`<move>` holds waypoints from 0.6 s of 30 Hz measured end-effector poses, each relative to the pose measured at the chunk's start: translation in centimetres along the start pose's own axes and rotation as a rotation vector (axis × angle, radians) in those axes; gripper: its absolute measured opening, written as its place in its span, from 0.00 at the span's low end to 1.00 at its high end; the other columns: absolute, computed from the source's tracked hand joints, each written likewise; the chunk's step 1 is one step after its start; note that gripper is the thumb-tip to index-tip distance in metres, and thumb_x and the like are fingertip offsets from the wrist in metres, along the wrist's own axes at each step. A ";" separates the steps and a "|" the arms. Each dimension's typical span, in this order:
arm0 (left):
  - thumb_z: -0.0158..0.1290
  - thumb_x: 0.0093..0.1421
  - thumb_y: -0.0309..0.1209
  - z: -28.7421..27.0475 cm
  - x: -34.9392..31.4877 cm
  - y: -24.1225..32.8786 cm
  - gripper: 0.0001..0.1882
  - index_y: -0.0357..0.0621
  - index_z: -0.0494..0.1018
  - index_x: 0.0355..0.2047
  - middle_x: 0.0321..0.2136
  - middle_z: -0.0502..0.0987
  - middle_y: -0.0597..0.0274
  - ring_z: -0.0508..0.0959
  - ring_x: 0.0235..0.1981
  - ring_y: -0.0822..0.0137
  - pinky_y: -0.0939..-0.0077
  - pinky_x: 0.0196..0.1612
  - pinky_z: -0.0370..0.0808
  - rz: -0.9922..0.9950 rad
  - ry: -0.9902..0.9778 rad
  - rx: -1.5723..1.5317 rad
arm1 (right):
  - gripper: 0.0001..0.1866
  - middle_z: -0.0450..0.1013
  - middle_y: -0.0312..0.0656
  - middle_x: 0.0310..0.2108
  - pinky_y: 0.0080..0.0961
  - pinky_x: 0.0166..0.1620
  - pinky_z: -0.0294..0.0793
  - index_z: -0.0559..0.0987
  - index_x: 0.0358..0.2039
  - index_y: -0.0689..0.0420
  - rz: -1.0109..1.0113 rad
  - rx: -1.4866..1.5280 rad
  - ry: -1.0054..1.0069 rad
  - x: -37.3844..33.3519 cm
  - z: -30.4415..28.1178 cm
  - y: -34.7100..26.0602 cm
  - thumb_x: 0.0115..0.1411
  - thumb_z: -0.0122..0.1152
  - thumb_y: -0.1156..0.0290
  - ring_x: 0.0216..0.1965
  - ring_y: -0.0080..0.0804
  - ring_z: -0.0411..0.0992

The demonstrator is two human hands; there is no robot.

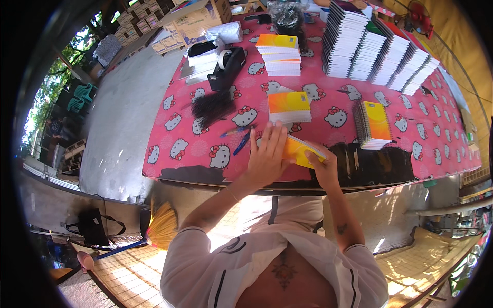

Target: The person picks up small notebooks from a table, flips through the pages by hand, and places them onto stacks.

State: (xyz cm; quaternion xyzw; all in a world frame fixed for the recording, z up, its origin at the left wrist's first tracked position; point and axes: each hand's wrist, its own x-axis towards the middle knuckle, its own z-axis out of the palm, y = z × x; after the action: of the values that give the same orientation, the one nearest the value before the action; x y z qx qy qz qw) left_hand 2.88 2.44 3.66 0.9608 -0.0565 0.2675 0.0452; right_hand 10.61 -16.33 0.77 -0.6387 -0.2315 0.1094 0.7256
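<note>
A small yellow-orange notebook (299, 153) lies between my hands at the table's near edge. My right hand (324, 167) grips its right side, thumb on top of the cover. My left hand (268, 154) is spread with fingers stretched out, resting against the notebook's left side. Just beyond, a short stack of matching notebooks (290, 105) sits on the table. Blue pens (241, 141) lie left of my left fingers. Farther left is a heap of black spiral binding coils (211, 109). Right of my right hand stands another stack of spiral-bound notebooks (373, 123).
The pink cartoon-print table (336, 117) carries a taller yellow notebook stack (280, 54), a black tape dispenser (227, 69) and several high notebook stacks (346, 43) at the back right. A cardboard box (197, 23) stands at the back left. A broom (162, 226) is at the lower left.
</note>
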 end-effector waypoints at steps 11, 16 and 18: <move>0.39 0.68 0.59 1.9 -4.3 1.1 0.43 0.33 0.53 0.69 0.70 0.52 0.38 0.48 0.73 0.41 0.27 0.66 0.34 0.127 -0.025 0.045 | 0.15 0.80 0.40 0.43 0.20 0.48 0.74 0.79 0.51 0.66 0.047 0.015 -0.047 -0.2 -0.8 -1.2 0.66 0.60 0.75 0.43 0.19 0.73; 0.40 0.68 0.60 0.7 0.3 -0.4 0.45 0.31 0.53 0.68 0.69 0.53 0.35 0.48 0.73 0.40 0.29 0.67 0.30 0.065 -0.048 0.085 | 0.15 0.80 0.39 0.43 0.20 0.48 0.74 0.79 0.51 0.66 0.041 0.001 -0.051 -0.6 0.0 -1.3 0.66 0.60 0.75 0.43 0.19 0.73; 0.39 0.69 0.58 3.2 -4.9 0.7 0.43 0.31 0.53 0.69 0.69 0.53 0.35 0.49 0.72 0.39 0.28 0.66 0.33 0.156 -0.072 -0.094 | 0.15 0.80 0.39 0.42 0.20 0.48 0.74 0.79 0.51 0.66 0.090 0.089 -0.035 -0.7 -0.1 -1.0 0.66 0.60 0.75 0.43 0.19 0.73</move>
State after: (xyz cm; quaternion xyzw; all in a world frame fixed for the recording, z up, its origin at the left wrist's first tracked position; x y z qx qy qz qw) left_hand 0.25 1.79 -1.58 0.9593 -0.1451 0.2326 0.0671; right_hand 9.92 -16.94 1.60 -0.6137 -0.2102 0.1631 0.7433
